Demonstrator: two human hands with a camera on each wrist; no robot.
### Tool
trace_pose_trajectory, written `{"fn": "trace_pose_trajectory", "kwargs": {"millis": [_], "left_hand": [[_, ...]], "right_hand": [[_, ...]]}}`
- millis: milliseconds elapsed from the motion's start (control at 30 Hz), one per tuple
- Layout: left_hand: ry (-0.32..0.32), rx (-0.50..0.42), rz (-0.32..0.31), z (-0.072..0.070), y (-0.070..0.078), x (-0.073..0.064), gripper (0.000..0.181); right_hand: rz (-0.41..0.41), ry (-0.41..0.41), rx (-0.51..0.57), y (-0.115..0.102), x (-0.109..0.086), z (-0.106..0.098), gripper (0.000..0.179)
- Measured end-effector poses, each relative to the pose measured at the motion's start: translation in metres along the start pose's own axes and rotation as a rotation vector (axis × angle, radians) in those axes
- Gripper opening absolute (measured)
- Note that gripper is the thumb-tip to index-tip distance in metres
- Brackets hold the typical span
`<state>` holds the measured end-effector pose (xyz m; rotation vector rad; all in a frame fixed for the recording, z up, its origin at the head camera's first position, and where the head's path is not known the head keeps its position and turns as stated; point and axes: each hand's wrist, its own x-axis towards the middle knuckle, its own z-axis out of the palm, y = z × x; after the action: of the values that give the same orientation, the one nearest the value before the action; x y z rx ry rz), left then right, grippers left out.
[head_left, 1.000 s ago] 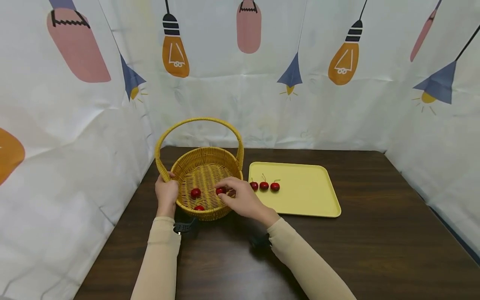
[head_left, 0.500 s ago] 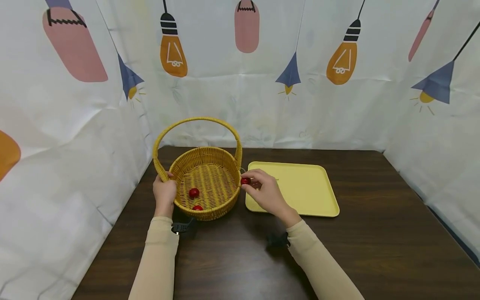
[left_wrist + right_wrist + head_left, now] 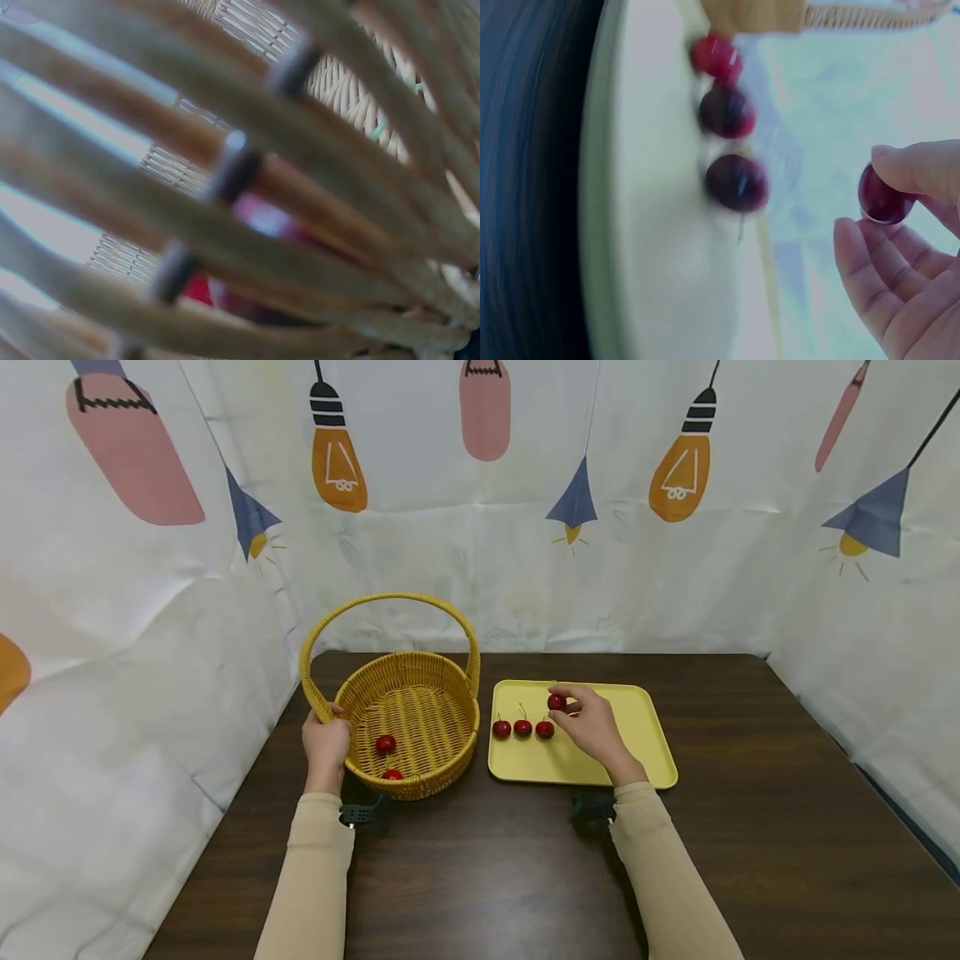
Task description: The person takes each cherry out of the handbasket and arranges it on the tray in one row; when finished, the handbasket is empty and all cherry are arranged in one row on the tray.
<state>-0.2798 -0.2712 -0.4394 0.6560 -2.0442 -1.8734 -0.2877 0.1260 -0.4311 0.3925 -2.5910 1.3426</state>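
Note:
My left hand (image 3: 326, 745) grips the left side of the yellow wicker basket (image 3: 450, 768), at the foot of its tall arched handle (image 3: 396, 596). Two red cherries lie on the basket's floor, one toward the middle (image 3: 386, 744) and one by the front wall (image 3: 392, 774). Over the yellow tray (image 3: 615, 760), my right hand (image 3: 596, 731) pinches a dark red cherry (image 3: 557, 702) between thumb and fingertips. Three more cherries (image 3: 522, 727) with stems sit in a row on the tray's left part. Close wickerwork (image 3: 225, 165) fills the left wrist view, with blurred red behind it.
The basket and tray stand side by side on a dark wooden table (image 3: 750, 827). A white curtain (image 3: 480, 568) printed with lamps and bulbs hangs behind the table and along both sides.
My right hand has carried a cherry from inside the basket, rightward past its rim, to over the tray. The left hand keeps its grip on the basket.

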Motion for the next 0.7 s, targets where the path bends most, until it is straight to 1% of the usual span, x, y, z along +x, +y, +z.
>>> {"fn": "trace_pose_trajectory", "kwargs": {"millis": [67,167,267,333,467,700], "left_hand": [[0.000,0.000,-0.003,-0.001,0.000,0.000,0.028],[-0.003,-0.001,-0.007,-0.002,-0.001,0.000,0.028],[-0.006,-0.006,-0.009,-0.003,-0.001,0.000,0.028],[-0.005,-0.005,-0.008,-0.003,-0.001,-0.001,0.028],[-0.005,-0.004,-0.002,-0.002,-0.001,-0.001,0.028],[0.009,-0.001,0.006,0.000,0.001,-0.002,0.028]], "right_hand": [[0.028,-0.015,-0.033,0.010,0.000,-0.004,0.042],[0.093,-0.050,-0.048,0.022,-0.001,-0.007,0.043],[0.171,-0.086,-0.052,0.030,-0.003,-0.009,0.041],[0.206,-0.104,-0.059,0.035,-0.003,-0.010,0.039],[0.239,-0.122,-0.073,0.040,-0.004,-0.008,0.036],[0.245,-0.148,-0.111,0.043,-0.005,-0.008,0.032]]}}
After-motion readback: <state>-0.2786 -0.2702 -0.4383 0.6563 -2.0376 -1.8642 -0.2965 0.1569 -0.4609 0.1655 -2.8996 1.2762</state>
